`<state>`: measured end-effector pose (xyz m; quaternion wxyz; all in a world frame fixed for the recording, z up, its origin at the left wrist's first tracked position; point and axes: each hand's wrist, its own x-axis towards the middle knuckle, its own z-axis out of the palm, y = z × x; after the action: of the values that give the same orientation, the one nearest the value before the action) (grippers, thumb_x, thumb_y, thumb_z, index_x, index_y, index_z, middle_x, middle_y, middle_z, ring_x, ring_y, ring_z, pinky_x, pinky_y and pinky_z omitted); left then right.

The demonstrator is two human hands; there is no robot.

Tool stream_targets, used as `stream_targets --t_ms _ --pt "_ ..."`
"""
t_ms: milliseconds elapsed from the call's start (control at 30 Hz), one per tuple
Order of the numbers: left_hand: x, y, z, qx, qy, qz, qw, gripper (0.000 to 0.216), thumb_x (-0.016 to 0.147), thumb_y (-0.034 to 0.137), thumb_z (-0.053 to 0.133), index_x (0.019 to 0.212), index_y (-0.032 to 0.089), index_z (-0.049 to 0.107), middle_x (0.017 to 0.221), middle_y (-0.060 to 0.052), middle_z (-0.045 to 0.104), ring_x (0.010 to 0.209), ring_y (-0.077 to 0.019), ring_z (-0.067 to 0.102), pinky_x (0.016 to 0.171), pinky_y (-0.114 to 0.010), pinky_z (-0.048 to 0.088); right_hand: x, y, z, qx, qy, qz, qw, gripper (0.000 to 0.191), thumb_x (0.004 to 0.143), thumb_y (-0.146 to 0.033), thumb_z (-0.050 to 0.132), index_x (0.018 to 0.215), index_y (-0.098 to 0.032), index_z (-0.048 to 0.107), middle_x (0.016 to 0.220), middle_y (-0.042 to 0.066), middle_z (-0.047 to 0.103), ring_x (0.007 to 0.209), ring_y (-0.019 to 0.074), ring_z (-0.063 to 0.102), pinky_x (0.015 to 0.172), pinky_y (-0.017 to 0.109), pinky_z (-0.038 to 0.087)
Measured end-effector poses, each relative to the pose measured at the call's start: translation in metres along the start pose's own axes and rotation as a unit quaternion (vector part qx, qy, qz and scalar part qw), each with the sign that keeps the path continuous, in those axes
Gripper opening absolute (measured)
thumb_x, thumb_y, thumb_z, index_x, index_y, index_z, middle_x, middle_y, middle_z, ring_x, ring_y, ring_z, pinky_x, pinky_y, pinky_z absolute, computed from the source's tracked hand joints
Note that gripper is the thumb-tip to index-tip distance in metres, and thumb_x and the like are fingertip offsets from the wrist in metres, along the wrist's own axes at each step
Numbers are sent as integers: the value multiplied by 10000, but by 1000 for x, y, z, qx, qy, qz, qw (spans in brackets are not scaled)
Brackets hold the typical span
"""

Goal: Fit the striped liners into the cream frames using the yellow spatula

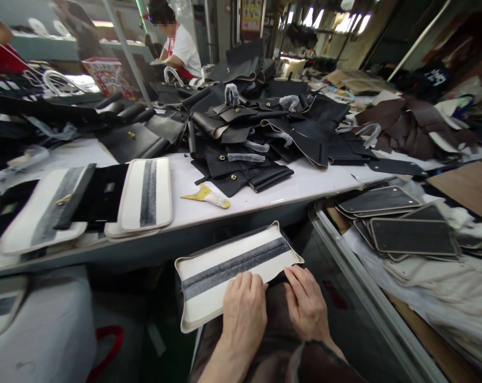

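A cream rectangular panel [209, 271] with a grey fuzzy strip down its middle lies across my lap, below the table edge. My left hand [244, 315] rests on its near edge, fingers curled and pressed on the cream surface. My right hand [306, 303] grips the panel's near right edge, fingers bent over it. Both hands hold the panel about level.
Similar cream panels [146, 192] lie on the white table [305, 183], beside a yellow-handled scraper [207, 196]. Heaps of black leather pieces [249, 138] cover the table's far half. Dark panels [412, 235] are stacked at right. A person in white [181, 48] works at the back.
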<state>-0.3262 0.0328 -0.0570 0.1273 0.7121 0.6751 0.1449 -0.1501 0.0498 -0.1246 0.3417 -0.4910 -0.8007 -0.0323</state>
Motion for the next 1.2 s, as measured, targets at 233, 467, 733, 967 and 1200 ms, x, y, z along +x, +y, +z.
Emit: stream_targets --t_ms 233,467,733,967,1200 --pt "9 2 -5 -13 8 -12 1000 118 921 157 478 857 186 572 804 -44 622 789 -251 576 755 -421 366 2 -11 1 52 20 -2 998 417 915 -72 533 1317 -176 571 1237 126 608 1191 276 552 1028 525 466" --pt "7 -5 -5 -33 -6 -11 999 136 929 170 495 827 195 581 826 -42 622 787 -243 568 737 -403 409 -7 -35 16 92 20 -43 995 487 913 -43 494 1385 -160 521 1225 144 614 1207 294 536 956 500 526" --pt "-34 -44 -19 -63 27 -1 998 87 909 154 560 850 214 582 882 -28 583 833 -232 532 747 -382 436 -3 -45 18 80 30 -48 995 520 884 -48 576 1391 -152 526 1199 143 621 1173 302 560 962 486 515" --pt "-32 -45 -15 -19 28 -11 999 197 933 135 466 776 198 566 796 -44 587 779 -251 531 694 -412 443 -5 -60 19 100 32 -55 993 517 877 -36 581 1382 -143 538 1189 152 617 1155 292 566 959 486 519" --pt "-24 -44 -22 -54 10 -66 996 94 903 173 535 813 200 547 783 -40 603 781 -250 583 690 -398 472 -1 -75 24 125 31 -59 990 446 893 -65 562 1333 -135 583 1174 138 644 1134 284 586 957 482 528"
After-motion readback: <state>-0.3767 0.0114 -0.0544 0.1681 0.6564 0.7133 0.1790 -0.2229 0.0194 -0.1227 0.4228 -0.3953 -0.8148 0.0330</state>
